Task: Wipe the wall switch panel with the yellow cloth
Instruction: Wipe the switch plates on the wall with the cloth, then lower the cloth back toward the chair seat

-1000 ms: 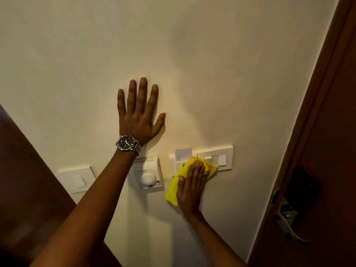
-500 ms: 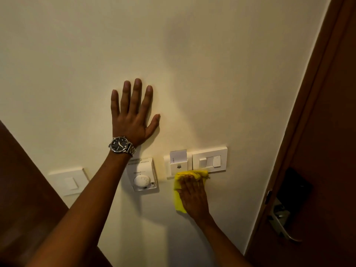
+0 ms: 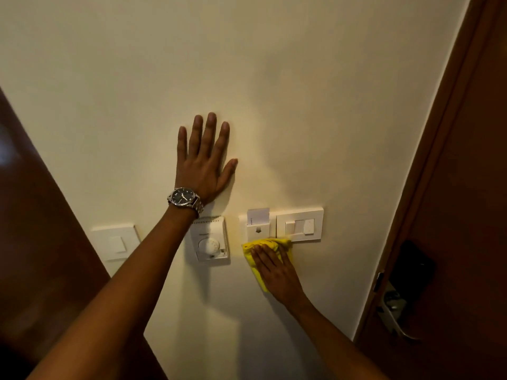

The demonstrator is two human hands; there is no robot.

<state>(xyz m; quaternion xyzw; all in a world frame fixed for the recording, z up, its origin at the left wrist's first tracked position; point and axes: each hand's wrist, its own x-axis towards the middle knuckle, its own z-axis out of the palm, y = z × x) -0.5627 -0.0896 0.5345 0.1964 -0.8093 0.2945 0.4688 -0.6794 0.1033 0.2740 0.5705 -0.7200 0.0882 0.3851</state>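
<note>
The white switch panel (image 3: 300,225) sits on the cream wall, right of a key-card holder (image 3: 258,225) with a card in its slot. My right hand (image 3: 277,272) presses the yellow cloth (image 3: 256,263) flat against the wall just below both, with the cloth's top edge touching their lower rims. The hand covers most of the cloth. My left hand (image 3: 204,163), a watch on its wrist, lies flat on the bare wall above and to the left, fingers spread, holding nothing.
A round-dial thermostat (image 3: 210,239) hangs left of the card holder, and a single switch (image 3: 116,241) further left. A dark wooden door with a metal handle (image 3: 395,311) stands at the right. Dark wood panelling (image 3: 41,242) fills the lower left.
My right hand slid the cloth down from over the card holder and switch panel to just below them. The left hand stayed flat on the wall.
</note>
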